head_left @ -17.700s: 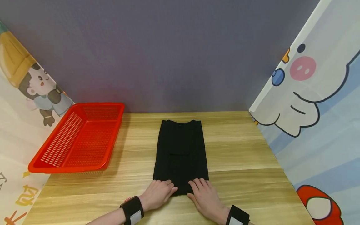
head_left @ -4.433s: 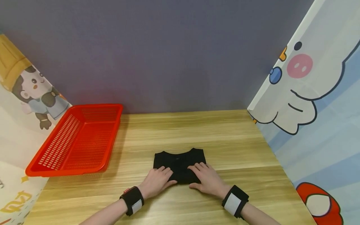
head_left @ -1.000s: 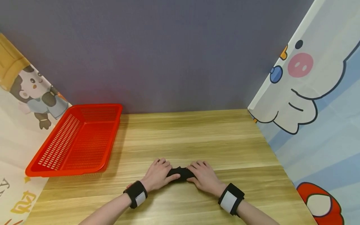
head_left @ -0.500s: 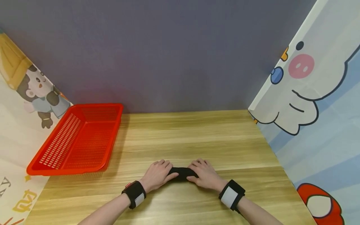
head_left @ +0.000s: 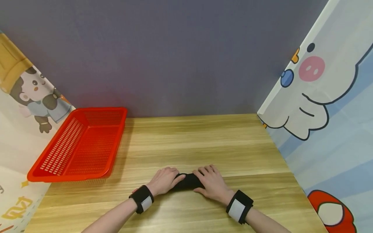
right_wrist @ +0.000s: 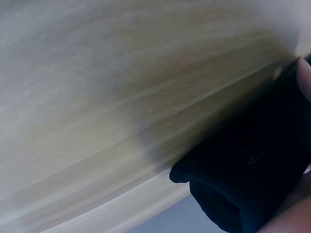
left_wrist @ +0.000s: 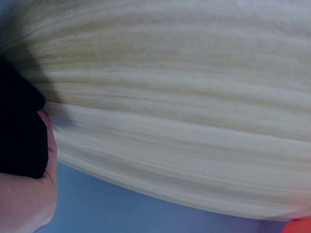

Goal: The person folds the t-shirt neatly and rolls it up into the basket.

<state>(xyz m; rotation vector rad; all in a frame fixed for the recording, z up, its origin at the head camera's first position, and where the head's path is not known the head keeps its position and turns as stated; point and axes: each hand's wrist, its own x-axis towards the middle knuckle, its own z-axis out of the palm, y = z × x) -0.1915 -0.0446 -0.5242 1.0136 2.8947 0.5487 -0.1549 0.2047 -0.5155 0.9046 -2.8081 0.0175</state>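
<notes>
A black shirt (head_left: pixel 187 182), rolled into a short thick bundle, lies crosswise on the wooden table near its front. My left hand (head_left: pixel 164 181) grips the bundle's left end, with the thumb lying along its top. At the other end, my right hand (head_left: pixel 212 183) holds it with fingers over the far side and thumb at the near side. The left wrist view has the dark cloth (left_wrist: pixel 22 131) tucked inside the curled hand. In the right wrist view a loose, layered end of the roll (right_wrist: pixel 243 170) sticks out between thumb and fingers.
A red plastic basket (head_left: pixel 112 155) with perforated sides stands at the table's left. The wooden table (head_left: pixel 192 139) ends at a grey back panel (head_left: pixel 186 58). Cartoon-printed sheets flank it, one left (head_left: pixel 17 142) and one right (head_left: pixel 344 145).
Earlier the shirt lay flat as a long strip, then shorter with its neckline showing; now it is a tight roll. In the last half second my left thumb has shifted up onto the roll.
</notes>
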